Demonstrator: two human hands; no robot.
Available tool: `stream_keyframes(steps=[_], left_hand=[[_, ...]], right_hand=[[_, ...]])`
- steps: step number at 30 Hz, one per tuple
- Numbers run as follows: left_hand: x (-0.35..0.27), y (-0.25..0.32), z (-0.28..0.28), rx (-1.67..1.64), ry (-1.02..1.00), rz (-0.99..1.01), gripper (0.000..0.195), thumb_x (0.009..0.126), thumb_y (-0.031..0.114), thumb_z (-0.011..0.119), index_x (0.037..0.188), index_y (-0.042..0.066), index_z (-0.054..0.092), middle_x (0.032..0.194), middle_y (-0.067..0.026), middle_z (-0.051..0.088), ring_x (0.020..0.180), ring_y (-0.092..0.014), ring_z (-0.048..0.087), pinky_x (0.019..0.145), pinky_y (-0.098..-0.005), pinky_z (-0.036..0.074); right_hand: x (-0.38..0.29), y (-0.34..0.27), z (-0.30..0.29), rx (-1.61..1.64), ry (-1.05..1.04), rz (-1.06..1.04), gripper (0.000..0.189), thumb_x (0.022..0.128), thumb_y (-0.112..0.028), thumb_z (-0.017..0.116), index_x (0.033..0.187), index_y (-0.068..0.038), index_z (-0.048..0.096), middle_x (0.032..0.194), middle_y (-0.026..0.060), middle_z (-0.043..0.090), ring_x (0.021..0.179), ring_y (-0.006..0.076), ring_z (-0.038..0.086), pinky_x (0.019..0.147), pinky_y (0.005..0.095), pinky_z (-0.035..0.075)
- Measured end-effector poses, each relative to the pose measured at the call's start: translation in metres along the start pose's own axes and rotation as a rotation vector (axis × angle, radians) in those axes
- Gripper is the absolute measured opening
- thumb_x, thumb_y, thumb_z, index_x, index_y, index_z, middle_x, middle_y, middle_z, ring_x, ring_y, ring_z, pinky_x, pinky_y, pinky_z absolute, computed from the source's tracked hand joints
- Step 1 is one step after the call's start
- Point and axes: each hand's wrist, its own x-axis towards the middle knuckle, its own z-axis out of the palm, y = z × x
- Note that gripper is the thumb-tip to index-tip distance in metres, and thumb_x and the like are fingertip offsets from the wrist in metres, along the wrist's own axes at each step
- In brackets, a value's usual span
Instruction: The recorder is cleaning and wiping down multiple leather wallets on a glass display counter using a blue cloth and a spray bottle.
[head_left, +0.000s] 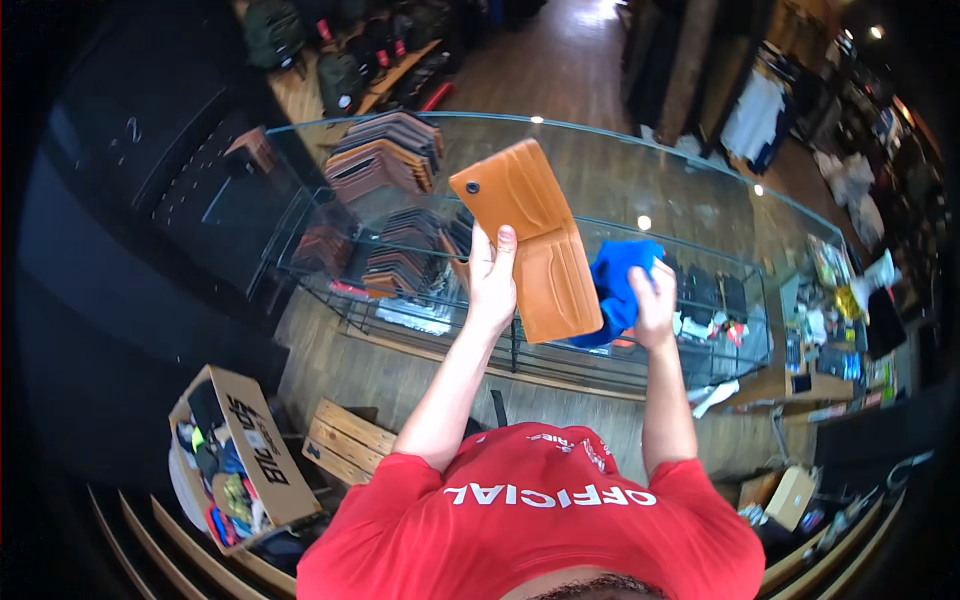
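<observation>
My left hand (493, 281) grips an unfolded tan leather bifold wallet (556, 281), its thumb lying on the inner face near the fold. Card slots show on the wallet's inside, and a dark snap sits near its upper left corner. In my right hand (655, 300) is a bunched blue cloth (624, 281), held just right of the wallet's lower half. Whether the cloth touches the wallet I cannot tell. Both hands are above a glass display case (675, 184). On its top, a fanned row of wallets (382, 154) stands at the left.
Inside the case are more rows of wallets (405, 251). A cardboard box (259, 450) full of clothing stands on the floor at lower left, beside a wooden crate (349, 442). Cluttered shelving (825, 382) adjoins the case's right end. Backpacks (274, 34) are at the upper left.
</observation>
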Motion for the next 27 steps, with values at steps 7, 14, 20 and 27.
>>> stream_keyframes(steps=[7, 14, 20, 27], left_hand=[[0.015, 0.018, -0.052, -0.462, 0.012, -0.06, 0.049, 0.106, 0.015, 0.047, 0.152, 0.012, 0.031, 0.147, -0.0079, 0.046, 0.135, -0.02, 0.045, 0.113, -0.0377, 0.037], [0.034, -0.007, -0.187, -0.741, -0.232, -0.009, 0.027, 0.103, 0.009, 0.052, 0.128, 0.013, 0.06, 0.132, -0.003, 0.061, 0.126, -0.02, 0.055, 0.106, -0.0419, 0.047], [0.059, 0.054, -0.22, -0.131, -0.013, 0.016, 0.04, 0.093, 0.015, 0.07, 0.13, 0.005, 0.056, 0.129, -0.0099, 0.06, 0.122, -0.025, 0.057, 0.107, -0.047, 0.043], [0.118, 0.118, -0.278, 0.976, 0.033, 0.255, 0.029, 0.079, 0.005, 0.081, 0.106, 0.003, 0.072, 0.098, -0.0073, 0.065, 0.07, -0.012, 0.062, 0.061, -0.0267, 0.051]], right_hand=[[-0.003, -0.015, 0.054, 0.218, -0.004, 0.282, 0.047, 0.084, -0.047, 0.078, 0.085, -0.005, 0.058, 0.075, -0.0014, 0.057, 0.067, 0.0099, 0.051, 0.063, 0.0263, 0.042], [0.041, -0.042, 0.14, 0.094, -0.282, 0.129, 0.039, 0.07, -0.026, 0.087, 0.071, -0.003, 0.056, 0.065, 0.0056, 0.053, 0.06, 0.0153, 0.05, 0.057, 0.0299, 0.04], [0.068, -0.043, 0.215, -0.292, -0.168, 0.027, 0.032, 0.076, -0.014, 0.082, 0.066, 0.0, 0.055, 0.061, 0.0092, 0.05, 0.054, 0.0193, 0.049, 0.052, 0.0323, 0.039], [0.091, -0.012, 0.265, -0.532, -0.054, 0.045, 0.044, 0.074, -0.021, 0.086, 0.064, -0.001, 0.047, 0.06, 0.012, 0.046, 0.052, 0.0246, 0.045, 0.051, 0.0367, 0.038]])
